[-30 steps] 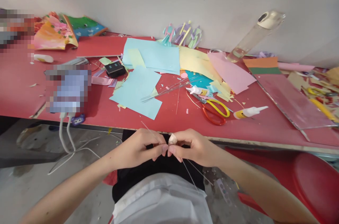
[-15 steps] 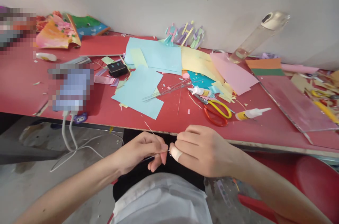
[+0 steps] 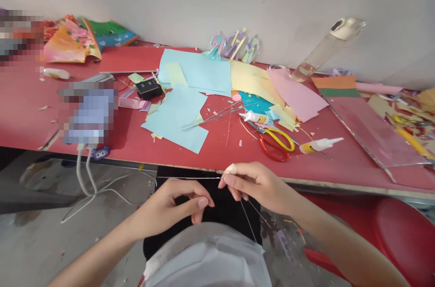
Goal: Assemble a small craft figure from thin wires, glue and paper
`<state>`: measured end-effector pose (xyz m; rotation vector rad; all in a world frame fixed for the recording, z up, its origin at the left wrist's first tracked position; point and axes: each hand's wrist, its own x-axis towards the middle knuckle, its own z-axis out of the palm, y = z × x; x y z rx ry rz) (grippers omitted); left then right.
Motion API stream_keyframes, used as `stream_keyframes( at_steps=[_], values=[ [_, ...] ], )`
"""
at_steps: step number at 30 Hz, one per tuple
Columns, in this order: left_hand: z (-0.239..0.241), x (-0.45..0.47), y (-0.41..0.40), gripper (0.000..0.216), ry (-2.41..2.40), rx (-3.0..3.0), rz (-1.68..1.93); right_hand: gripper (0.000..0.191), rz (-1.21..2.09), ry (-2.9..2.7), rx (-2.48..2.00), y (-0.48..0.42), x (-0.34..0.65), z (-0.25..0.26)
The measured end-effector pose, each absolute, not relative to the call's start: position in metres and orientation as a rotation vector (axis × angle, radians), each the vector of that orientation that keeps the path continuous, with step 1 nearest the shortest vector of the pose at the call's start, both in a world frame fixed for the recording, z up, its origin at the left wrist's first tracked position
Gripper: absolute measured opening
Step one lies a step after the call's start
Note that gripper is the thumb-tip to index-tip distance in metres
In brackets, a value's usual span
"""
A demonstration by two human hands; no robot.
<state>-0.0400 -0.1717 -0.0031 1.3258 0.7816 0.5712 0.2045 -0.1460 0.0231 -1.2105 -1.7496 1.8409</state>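
Thin wire [image 3: 190, 177], lower centre of frame, just before the worktop [image 3: 217, 153] edge: right hand [image 3: 258, 184] pinches it level (taped fingertip likely guarding the grip), left hand [image 3: 173, 203] loosely curled beneath, holding nothing visible.

Your hands parted: left hand [image 3: 173, 205] came off the thin wire [image 3: 190, 177] and dropped toward 7 o'clock. Your right hand [image 3: 258, 185] rose and now pinches it alone, wire pointing to 9 o'clock.
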Motion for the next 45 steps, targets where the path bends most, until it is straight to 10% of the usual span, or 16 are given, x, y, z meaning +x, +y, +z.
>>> stream_keyframes(
  at_steps=[23,37,45],
  values=[
    [0.0,-0.027,-0.153,0.024,0.717,1.927,0.788,0.031,1.987,-1.692,-1.087,-0.148,0.194,0.023],
    [-0.012,-0.018,-0.163,0.035,0.67,0.677,0.658,0.014,-0.151,-2.618,-0.449,-0.144,0.189,0.024],
    [-0.022,-0.036,-0.173,0.049,0.67,1.196,0.592,0.027,1.375,-2.008,-1.261,-0.147,0.193,0.028]
  ],
)
